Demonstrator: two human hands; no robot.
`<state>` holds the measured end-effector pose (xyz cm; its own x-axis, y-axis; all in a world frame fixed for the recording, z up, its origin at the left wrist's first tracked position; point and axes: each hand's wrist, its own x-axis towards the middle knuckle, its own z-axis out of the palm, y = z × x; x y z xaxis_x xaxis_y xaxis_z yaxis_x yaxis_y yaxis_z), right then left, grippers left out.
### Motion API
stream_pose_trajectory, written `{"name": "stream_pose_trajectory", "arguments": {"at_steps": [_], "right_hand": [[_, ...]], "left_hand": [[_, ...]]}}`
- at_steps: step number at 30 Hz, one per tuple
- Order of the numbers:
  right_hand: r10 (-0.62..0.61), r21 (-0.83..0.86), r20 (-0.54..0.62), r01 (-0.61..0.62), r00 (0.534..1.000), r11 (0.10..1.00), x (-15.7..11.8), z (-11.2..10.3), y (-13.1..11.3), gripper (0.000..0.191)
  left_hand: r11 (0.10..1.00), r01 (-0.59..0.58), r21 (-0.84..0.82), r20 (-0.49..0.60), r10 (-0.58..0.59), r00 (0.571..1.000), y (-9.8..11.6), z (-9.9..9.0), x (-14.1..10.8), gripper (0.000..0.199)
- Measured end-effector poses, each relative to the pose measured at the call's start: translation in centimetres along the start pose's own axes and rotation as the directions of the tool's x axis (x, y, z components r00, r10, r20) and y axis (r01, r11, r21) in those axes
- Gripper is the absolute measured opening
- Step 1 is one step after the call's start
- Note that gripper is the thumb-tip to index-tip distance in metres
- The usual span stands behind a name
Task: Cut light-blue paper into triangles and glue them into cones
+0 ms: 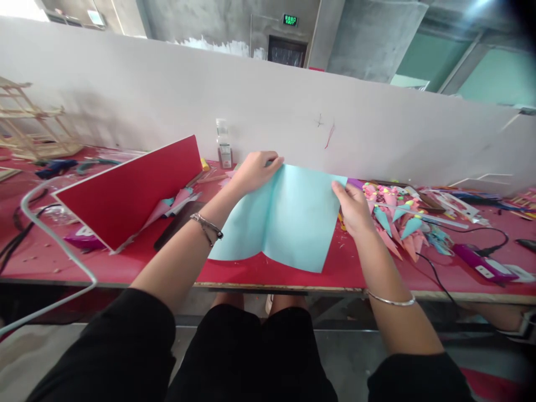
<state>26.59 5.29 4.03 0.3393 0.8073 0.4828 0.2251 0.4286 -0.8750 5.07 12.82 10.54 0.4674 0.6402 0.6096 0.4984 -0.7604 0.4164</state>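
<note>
A light blue sheet of paper with a crease down its middle is held up over the front of the red table. My left hand is closed at its top edge by the crease, fingers curled and partly hidden. At the upper right corner, my right hand pinches the sheet, with the thumb in front and the fingers behind. The paper's two halves bend apart at the crease, and its lower edge hangs near the table's front edge.
Right of the sheet lies a pile of pink and blue paper cones, with a purple power strip beyond it. A red board leans on the left, near a white curved tube and a wooden stick model. A white partition stands behind.
</note>
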Motion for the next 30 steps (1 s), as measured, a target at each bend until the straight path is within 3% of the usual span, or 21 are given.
{"name": "stream_pose_trajectory", "arguments": {"at_steps": [3, 9, 22, 30], "right_hand": [[-0.044, -0.085, -0.084, 0.036, 0.995, 0.996, -0.2, 0.0, 0.6, 0.034], [-0.125, -0.244, -0.136, 0.089, 0.983, 0.966, -1.2, 0.3, 0.4, 0.042], [-0.26, -0.41, -0.159, 0.176, 0.952, 0.895, -2.7, 1.1, 0.7, 0.042], [-0.285, -0.456, -0.191, 0.172, 0.94, 0.873, -3.3, 1.3, 1.2, 0.042]], "left_hand": [[0.999, 0.038, -0.028, -0.014, -0.038, 0.999, -0.2, -0.1, -0.2, 0.035], [0.996, 0.088, -0.032, -0.034, -0.089, 0.995, -0.8, 0.2, -0.6, 0.04], [0.995, 0.1, 0.027, -0.236, -0.091, 0.968, -0.5, 1.3, -1.0, 0.041], [0.993, 0.117, -0.012, -0.24, -0.117, 0.964, -0.2, 1.1, -1.3, 0.035]]}}
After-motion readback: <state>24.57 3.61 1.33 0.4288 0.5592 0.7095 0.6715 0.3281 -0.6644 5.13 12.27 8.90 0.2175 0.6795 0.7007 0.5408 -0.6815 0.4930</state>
